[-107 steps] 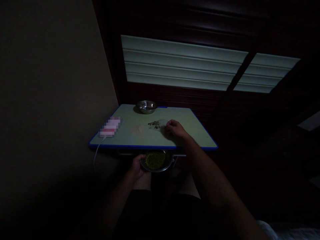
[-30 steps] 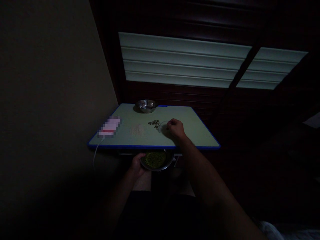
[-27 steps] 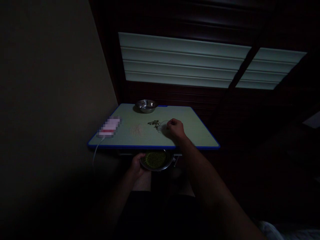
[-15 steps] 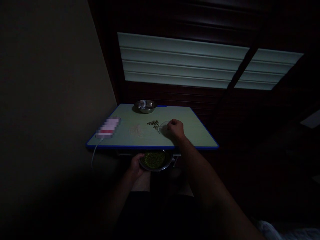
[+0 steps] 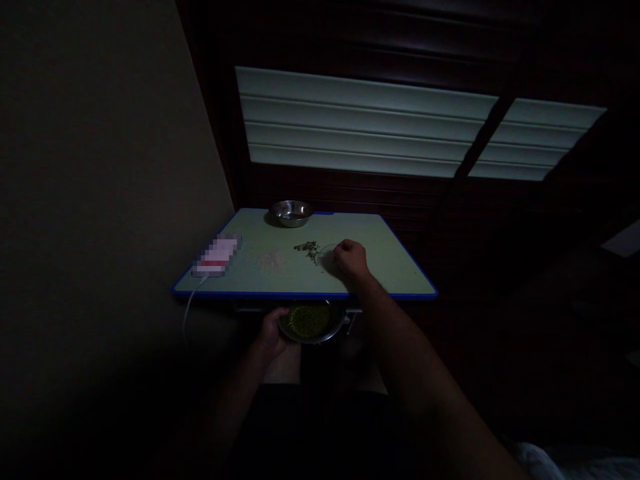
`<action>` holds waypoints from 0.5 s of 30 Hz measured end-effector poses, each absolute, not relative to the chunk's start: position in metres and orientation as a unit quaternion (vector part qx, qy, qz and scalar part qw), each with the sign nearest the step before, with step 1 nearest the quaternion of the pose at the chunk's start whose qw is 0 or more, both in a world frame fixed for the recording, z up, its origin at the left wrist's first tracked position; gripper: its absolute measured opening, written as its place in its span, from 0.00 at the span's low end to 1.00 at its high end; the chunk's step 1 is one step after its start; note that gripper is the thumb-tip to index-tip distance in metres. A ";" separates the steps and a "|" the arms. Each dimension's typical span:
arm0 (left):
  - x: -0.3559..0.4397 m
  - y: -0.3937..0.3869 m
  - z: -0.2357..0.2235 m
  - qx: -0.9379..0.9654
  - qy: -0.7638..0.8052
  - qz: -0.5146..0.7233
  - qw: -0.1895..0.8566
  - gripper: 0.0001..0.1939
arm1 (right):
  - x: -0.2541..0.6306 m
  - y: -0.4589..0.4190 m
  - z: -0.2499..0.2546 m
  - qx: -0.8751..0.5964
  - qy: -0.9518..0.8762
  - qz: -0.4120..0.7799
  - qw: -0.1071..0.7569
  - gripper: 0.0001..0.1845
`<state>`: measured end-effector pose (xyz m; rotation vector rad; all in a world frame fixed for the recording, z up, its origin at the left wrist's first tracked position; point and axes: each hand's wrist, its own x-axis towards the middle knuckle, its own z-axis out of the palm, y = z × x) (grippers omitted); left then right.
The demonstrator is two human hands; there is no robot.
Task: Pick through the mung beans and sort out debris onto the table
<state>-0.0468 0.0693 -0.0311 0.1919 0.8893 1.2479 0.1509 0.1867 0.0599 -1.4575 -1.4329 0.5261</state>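
Observation:
My left hand point(image 5: 273, 331) is closed on the left rim of a metal bowl point(image 5: 320, 339), held above my lap just under the table's front edge. Small green beans point(image 5: 310, 321) lie inside it. Over the table, my right hand point(image 5: 351, 258) is closed, its fingers curled at a faint clear round-edged piece point(image 5: 326, 254); dim light hides its exact kind. Just left of that piece lies a loose patch of small dark bits point(image 5: 307, 248), perhaps beans. Farther left, a pale scattered patch point(image 5: 271, 261) covers part of the tabletop.
The pale table point(image 5: 395, 267) has a blue edge. A second metal bowl point(image 5: 292, 215) stands at its back. A phone-like blurred object point(image 5: 218, 255) with a white cable point(image 5: 188, 308) lies at the left. Behind rises a dark slatted wooden panel point(image 5: 370, 123); a wall point(image 5: 110, 133) is left.
My right hand has shifted very slightly to the left. A few dark bits near it lie a little differently. My left hand and the bowl stay in place.

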 end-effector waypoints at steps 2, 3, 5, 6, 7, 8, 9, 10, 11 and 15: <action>-0.047 0.069 -0.031 0.082 0.397 0.568 0.716 0.10 | 0.151 0.186 0.060 -0.604 -0.589 0.210 0.495 0.07; -0.047 0.069 -0.031 0.079 0.395 0.568 0.718 0.11 | 0.151 0.186 0.061 -0.602 -0.589 0.211 0.495 0.07; -0.046 0.068 -0.029 0.076 0.395 0.563 0.722 0.11 | 0.150 0.185 0.062 -0.596 -0.593 0.221 0.495 0.07; -0.046 0.068 -0.028 0.075 0.396 0.561 0.723 0.11 | 0.150 0.185 0.062 -0.592 -0.595 0.227 0.494 0.07; -0.046 0.068 -0.028 0.073 0.397 0.559 0.724 0.11 | 0.149 0.185 0.063 -0.587 -0.597 0.233 0.494 0.07; -0.045 0.067 -0.027 0.072 0.397 0.558 0.725 0.11 | 0.149 0.184 0.063 -0.584 -0.598 0.238 0.494 0.07; -0.045 0.067 -0.027 0.072 0.396 0.559 0.725 0.12 | 0.149 0.184 0.064 -0.582 -0.598 0.242 0.494 0.07; -0.045 0.067 -0.026 0.073 0.394 0.560 0.726 0.12 | 0.149 0.183 0.064 -0.582 -0.598 0.243 0.495 0.07; -0.046 0.067 -0.026 0.075 0.392 0.561 0.726 0.12 | 0.149 0.183 0.064 -0.582 -0.597 0.243 0.496 0.07; -0.046 0.067 -0.027 0.075 0.390 0.559 0.728 0.13 | 0.149 0.184 0.064 -0.575 -0.598 0.242 0.503 0.06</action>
